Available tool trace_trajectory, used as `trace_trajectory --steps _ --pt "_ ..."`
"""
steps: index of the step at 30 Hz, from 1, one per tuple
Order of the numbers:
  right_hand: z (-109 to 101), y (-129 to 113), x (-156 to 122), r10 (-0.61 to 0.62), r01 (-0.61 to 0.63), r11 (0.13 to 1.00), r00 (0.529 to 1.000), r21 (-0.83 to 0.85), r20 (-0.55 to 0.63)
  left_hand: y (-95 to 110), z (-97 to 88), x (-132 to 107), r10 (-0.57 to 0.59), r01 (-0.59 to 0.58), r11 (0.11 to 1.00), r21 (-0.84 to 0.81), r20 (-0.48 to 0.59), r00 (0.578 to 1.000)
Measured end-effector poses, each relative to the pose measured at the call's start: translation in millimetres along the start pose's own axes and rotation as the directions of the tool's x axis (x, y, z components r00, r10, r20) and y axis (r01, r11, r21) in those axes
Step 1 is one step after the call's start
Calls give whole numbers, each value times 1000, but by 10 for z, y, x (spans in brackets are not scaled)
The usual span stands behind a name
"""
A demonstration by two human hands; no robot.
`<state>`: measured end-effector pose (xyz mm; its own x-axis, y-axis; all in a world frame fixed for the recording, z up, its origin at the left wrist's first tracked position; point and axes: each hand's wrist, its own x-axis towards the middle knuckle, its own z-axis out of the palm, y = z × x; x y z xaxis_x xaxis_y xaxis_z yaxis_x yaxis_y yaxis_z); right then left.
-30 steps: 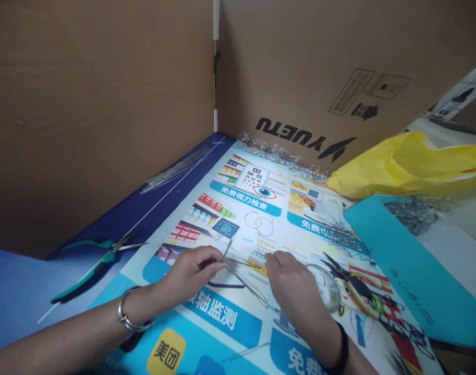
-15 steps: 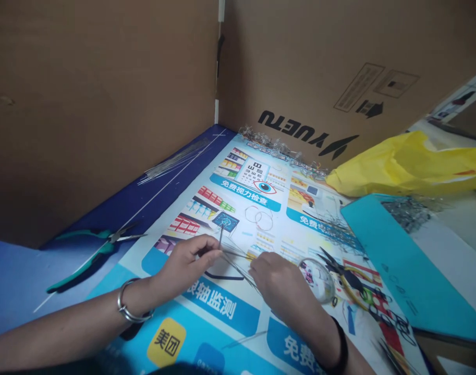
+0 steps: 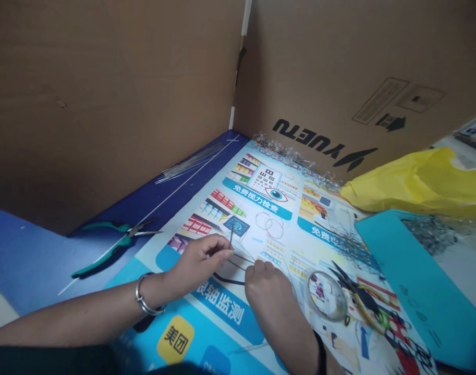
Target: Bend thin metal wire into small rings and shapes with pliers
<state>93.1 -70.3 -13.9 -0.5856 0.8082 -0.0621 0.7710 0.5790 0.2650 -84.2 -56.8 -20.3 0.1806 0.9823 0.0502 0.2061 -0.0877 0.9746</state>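
My left hand (image 3: 196, 259), a silver bangle on its wrist, is pinched on thin metal wires (image 3: 241, 256) just above a printed poster (image 3: 238, 208) on the table. My right hand (image 3: 266, 291), a dark band on its wrist, is curled with its fingertips closed on the same wires, a little right of the left hand. A short dark wire end (image 3: 231, 235) sticks up from the left fingers. A dark curved piece (image 3: 228, 280) lies under the hands.
Green-handled pliers (image 3: 116, 242) lie left on the blue mat. A wire bundle (image 3: 191, 165) lies by the cardboard wall (image 3: 105, 104). Two wire rings (image 3: 269, 224), a clear tape roll (image 3: 327, 296), black pliers (image 3: 353, 289), a teal sheet (image 3: 410, 281) and a yellow bag (image 3: 421, 182) lie to the right.
My right hand has slid left along the wires, close to the left hand. The view has shifted a little, so everything sits further right in the picture.
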Motion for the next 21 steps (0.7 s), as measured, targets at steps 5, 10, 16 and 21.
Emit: trace_trajectory --steps 5,10,16,21 --pt "100 87 -9 15 -10 998 997 63 -75 24 7 -17 -22 21 998 -51 -12 1000" --pt "192 196 -99 79 -33 982 966 184 -247 3 40 -21 -74 75 995 -72 18 997" --pt "154 219 -158 174 11 926 873 377 -456 -44 181 -8 -143 157 968 -197 83 986" --pt "182 146 -173 188 52 892 860 449 -474 -23 286 -43 -172 204 938 -282 134 976"
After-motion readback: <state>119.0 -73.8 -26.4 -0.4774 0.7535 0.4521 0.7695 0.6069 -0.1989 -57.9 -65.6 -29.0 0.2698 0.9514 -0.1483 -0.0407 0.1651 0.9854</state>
